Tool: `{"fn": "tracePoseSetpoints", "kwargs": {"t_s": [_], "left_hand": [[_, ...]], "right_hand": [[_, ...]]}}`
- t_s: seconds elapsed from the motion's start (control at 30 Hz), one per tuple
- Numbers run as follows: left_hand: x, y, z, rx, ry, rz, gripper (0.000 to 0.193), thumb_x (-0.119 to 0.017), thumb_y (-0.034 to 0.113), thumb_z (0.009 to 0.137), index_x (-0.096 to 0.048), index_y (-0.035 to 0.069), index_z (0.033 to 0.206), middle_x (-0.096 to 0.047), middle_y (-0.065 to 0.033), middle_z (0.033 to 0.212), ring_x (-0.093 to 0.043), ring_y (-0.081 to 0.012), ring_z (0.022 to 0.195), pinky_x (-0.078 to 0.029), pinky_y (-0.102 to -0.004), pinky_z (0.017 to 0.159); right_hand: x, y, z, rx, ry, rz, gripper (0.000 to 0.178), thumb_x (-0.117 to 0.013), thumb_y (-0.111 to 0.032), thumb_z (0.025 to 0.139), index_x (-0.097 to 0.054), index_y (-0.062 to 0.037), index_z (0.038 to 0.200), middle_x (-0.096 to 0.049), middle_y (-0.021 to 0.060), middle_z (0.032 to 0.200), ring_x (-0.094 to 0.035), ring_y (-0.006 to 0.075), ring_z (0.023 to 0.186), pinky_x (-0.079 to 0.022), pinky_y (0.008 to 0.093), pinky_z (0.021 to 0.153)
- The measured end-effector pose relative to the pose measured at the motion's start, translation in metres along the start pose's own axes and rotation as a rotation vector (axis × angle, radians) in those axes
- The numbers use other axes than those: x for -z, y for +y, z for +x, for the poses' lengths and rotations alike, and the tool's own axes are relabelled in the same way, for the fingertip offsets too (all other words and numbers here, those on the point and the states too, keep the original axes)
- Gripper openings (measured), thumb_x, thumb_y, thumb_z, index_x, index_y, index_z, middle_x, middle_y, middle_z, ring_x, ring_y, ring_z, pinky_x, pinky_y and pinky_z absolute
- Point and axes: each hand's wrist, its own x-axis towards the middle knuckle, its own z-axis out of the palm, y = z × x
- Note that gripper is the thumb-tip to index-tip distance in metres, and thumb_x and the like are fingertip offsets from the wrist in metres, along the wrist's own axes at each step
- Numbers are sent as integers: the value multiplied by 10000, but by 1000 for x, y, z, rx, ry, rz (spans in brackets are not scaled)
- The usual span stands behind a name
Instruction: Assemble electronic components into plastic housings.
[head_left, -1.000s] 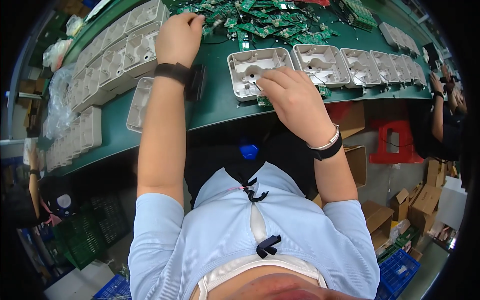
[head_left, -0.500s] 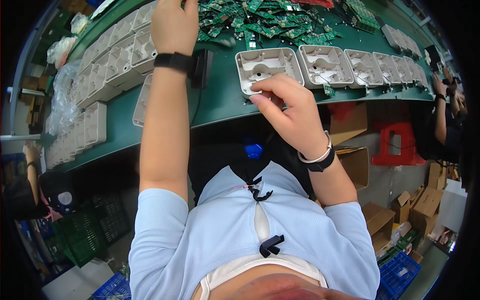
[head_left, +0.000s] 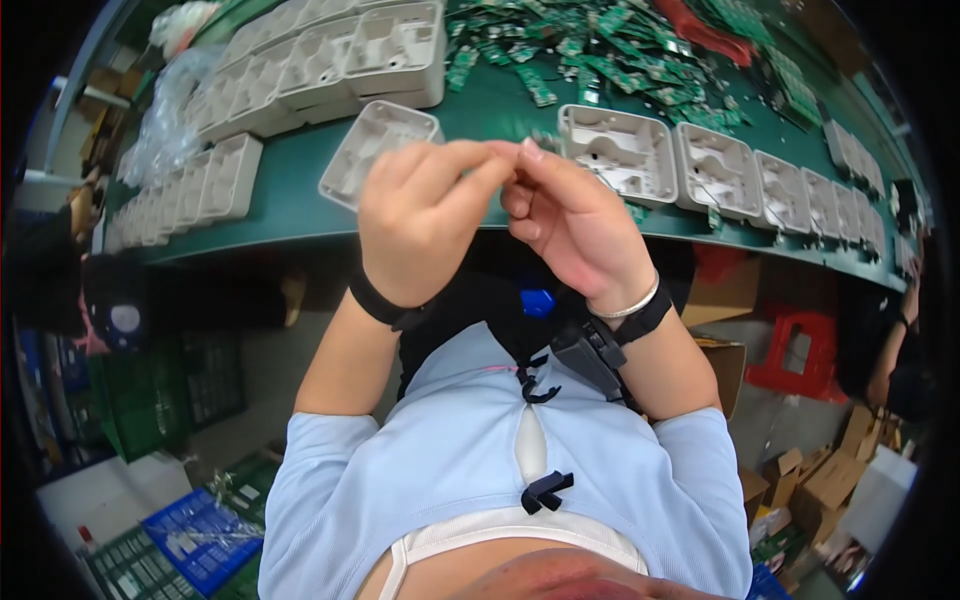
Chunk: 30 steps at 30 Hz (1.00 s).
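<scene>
My left hand [head_left: 425, 220] and my right hand [head_left: 590, 225] meet in front of me over the table edge, both closed in a pinch, fingertips touching. At the fingertips shows a motion-blurred green piece that looks like a small circuit board [head_left: 522, 130]; its held part is hidden. Behind my left hand, partly covered, lies an off-white plastic housing [head_left: 392, 125], open side up. Just beyond my right hand sits another open off-white housing [head_left: 620, 150], with moulded ribs and posts inside. A heap of small green circuit boards [head_left: 590, 45] lies farther back.
More housings [head_left: 715, 170] run in a row to the right, boards at their front edges. Stacked housings [head_left: 395, 45] stand at the left, near a clear plastic bag [head_left: 170, 115]. A red stool [head_left: 800, 355] and cardboard boxes [head_left: 825, 485] are on the floor; other people are at both sides.
My left hand has come back from the board heap to meet my right hand. My right hand has left the housing it was over. The view has shifted, moving the table contents rightward.
</scene>
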Motion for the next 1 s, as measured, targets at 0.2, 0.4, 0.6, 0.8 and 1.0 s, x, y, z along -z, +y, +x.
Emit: {"fn": "tracePoseSetpoints", "kwargs": {"t_s": [0.2, 0.4, 0.6, 0.8, 1.0], "left_hand": [[31, -1, -48, 119, -29, 9, 558, -905, 165, 749, -711, 84, 1267, -688, -130, 1284, -658, -323, 1087, -515, -417, 941], [40, -43, -88, 606, -22, 51, 995, -978, 238, 686, -465, 16, 1509, -554, -251, 1440, -566, -420, 1287, -450, -464, 1107], [32, -47, -92, 782, -81, -147, 1059, -965, 199, 671, -388, -27, 1530, -488, -267, 1474, -518, -435, 1346, -432, -484, 1140], [25, -36, -87, 535, -109, -165, 1057, -968, 175, 650, -394, -14, 1518, -496, -244, 1444, -510, -433, 1346, -435, -482, 1138], [22, -33, -86, 460, -106, -251, 1043, -941, 128, 643, -400, 16, 1527, -457, -225, 1472, -481, -428, 1371, -434, -488, 1141]], "right_hand": [[3, 29, 12, 39, -2, 29, 319, -573, -242, 1128, -660, 7, 1308, -696, 27, 1100, -647, 107, 923, -521, 238, 752], [-2, 32, 18, 363, 104, -225, 260, -608, -128, 1097, -646, 30, 1301, -719, 152, 1272, -730, 227, 1160, -603, 300, 938], [-3, 38, 20, 518, 113, -504, 189, -640, -54, 1064, -642, 37, 1230, -727, 174, 1239, -749, 254, 1128, -620, 307, 913], [-6, 43, 27, 490, 122, -511, 109, -652, -11, 1040, -627, 33, 1136, -746, 188, 1162, -776, 240, 1035, -628, 282, 843], [-10, 43, 32, 351, 126, -605, 112, -659, 2, 1027, -624, 28, 1130, -763, 160, 1108, -781, 219, 1003, -622, 273, 824]]}}
